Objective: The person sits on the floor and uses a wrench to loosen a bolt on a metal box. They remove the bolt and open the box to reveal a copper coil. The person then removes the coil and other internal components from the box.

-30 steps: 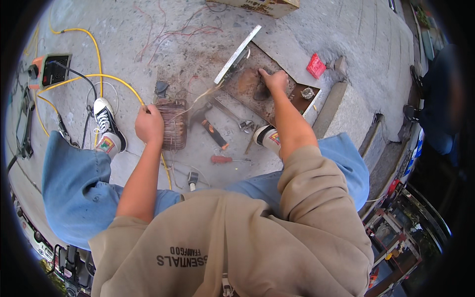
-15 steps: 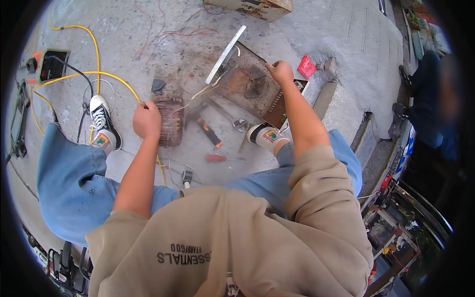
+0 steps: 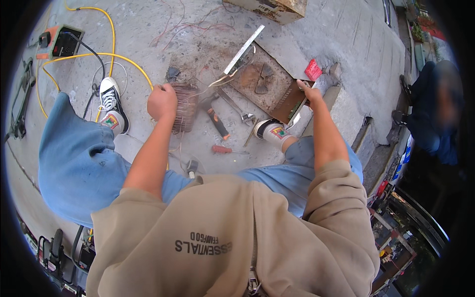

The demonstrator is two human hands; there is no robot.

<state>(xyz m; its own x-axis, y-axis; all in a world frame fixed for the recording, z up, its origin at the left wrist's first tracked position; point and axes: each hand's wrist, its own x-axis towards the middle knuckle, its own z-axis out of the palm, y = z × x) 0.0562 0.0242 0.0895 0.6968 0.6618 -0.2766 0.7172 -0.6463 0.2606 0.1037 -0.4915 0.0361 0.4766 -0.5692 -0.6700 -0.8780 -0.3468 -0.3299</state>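
Note:
My left hand [image 3: 162, 102] is closed at the left edge of a copper-wound coil [image 3: 185, 110] on the concrete, its fingertips partly hidden. A yellow cable [image 3: 132, 62] runs up to that hand. My right hand [image 3: 309, 94] grips the right wall of a rusty metal casing [image 3: 272, 76], fingers over its rim. A white-edged panel [image 3: 244, 49] stands tilted at the casing's left side, with pale wires [image 3: 217, 82] leading toward the coil. Between coil and casing lie a hammer [image 3: 216, 123] with a black and orange handle and an adjustable wrench [image 3: 236, 105].
A red-handled screwdriver [image 3: 222, 149] and a plug [image 3: 192, 167] lie near my legs. An orange and black box [image 3: 62, 40] with cables stands far left. A red packet [image 3: 312, 70] and a rusty box [image 3: 277, 9] lie beyond the casing. Another person [image 3: 430, 109] is at right.
My right hand has moved from the casing's far edge down to its right wall. My left hand stays beside the coil. The whole view has shifted slightly.

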